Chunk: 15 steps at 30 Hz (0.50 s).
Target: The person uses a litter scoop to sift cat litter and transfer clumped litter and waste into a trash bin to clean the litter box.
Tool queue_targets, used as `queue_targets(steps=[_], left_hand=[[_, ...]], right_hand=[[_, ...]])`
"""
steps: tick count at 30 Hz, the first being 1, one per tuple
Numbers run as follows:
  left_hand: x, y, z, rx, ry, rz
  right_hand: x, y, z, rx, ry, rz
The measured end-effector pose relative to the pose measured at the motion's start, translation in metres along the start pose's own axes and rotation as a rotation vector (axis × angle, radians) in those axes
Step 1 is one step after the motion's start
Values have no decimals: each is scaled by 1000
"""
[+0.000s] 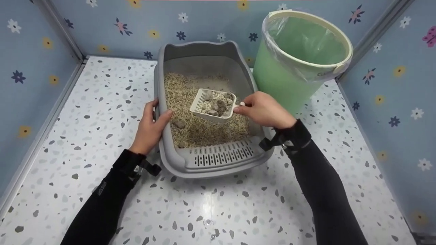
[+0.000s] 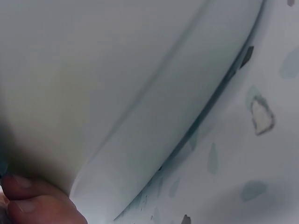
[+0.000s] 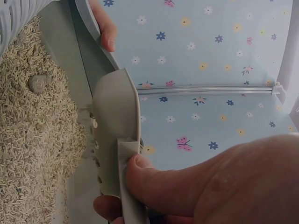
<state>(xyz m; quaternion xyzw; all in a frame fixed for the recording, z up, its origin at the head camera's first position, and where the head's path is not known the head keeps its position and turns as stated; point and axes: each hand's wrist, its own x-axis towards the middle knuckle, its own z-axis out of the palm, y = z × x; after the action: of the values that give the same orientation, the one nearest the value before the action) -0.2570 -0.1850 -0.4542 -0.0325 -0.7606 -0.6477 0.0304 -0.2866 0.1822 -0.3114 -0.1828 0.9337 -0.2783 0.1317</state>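
Note:
A grey litter box point(image 1: 207, 175) stands on the floor, spread with pellet litter point(image 1: 177, 92). My right hand point(image 1: 267, 110) grips the handle of a cream slotted litter scoop point(image 1: 213, 118), raised over the litter. Greyish clumps point(image 1: 220, 107) and loose pellets lie in the scoop. In the right wrist view, my thumb presses along the handle and the scoop's side wall point(image 3: 114, 107) faces the camera. My left hand point(image 1: 150, 124) holds the box's left rim, thumb over the top and fingers outside. Another clump point(image 3: 38, 84) sits in the litter.
A green bin point(image 1: 279, 81) lined with a clear bag stands against the box's right side, open at the top. Flower-patterned walls point(image 1: 204, 23) enclose the back and both sides. Speckled white flooring point(image 1: 102, 102) surrounds the box. A slotted step point(image 1: 221, 154) forms the box's near end.

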Motion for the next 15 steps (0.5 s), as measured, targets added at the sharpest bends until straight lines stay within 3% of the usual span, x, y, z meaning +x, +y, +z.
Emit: queue_targets(steps=[7,15], left_hand=[[-3,1,-6,46,11,-10],[-1,2,-11,31,11,-1]], right_hand=[[3,5,9,25,27,-3],[6,5,3,7,62,-20]])
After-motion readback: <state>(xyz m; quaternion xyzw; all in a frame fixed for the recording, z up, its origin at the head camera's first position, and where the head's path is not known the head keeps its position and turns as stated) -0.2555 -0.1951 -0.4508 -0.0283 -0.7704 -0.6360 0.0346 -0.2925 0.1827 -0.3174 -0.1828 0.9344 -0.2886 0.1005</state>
